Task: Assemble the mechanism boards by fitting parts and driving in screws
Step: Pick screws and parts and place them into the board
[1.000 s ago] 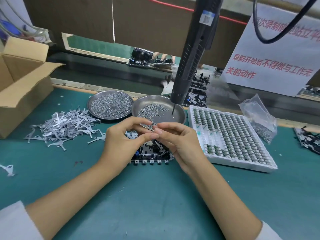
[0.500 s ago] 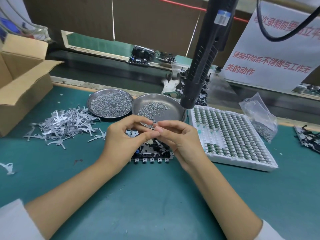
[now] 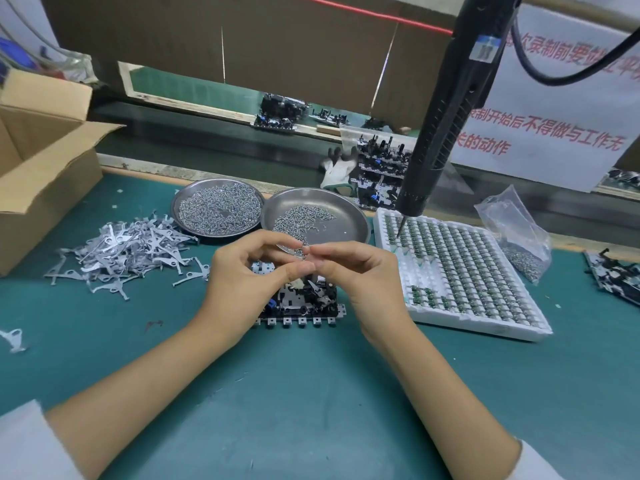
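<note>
A mechanism board point(image 3: 304, 303) of black and metal parts lies on the green mat, partly hidden under both hands. My left hand point(image 3: 242, 282) and my right hand point(image 3: 360, 278) hover just above it with fingertips pinched together, meeting over the near rim of a steel dish. What the fingers pinch is too small to make out. That dish point(image 3: 349, 216) holds a thin layer of screws; a second dish point(image 3: 218, 206) to its left is fuller. A black electric screwdriver point(image 3: 446, 112) hangs at the right, its bit over a white tray point(image 3: 485, 327).
A heap of flat metal levers point(image 3: 121, 251) lies left of the board, an open cardboard box point(image 3: 38, 161) beyond it. The white tray holds rows of small green parts. A plastic bag of screws point(image 3: 519, 237) and more boards point(image 3: 616, 275) sit at the right; stacked boards point(image 3: 381, 168) stand behind the dishes.
The hanging screwdriver has swung from over the right dish to over the white tray. Both hands stay pinched together above the board, hardly moved.
</note>
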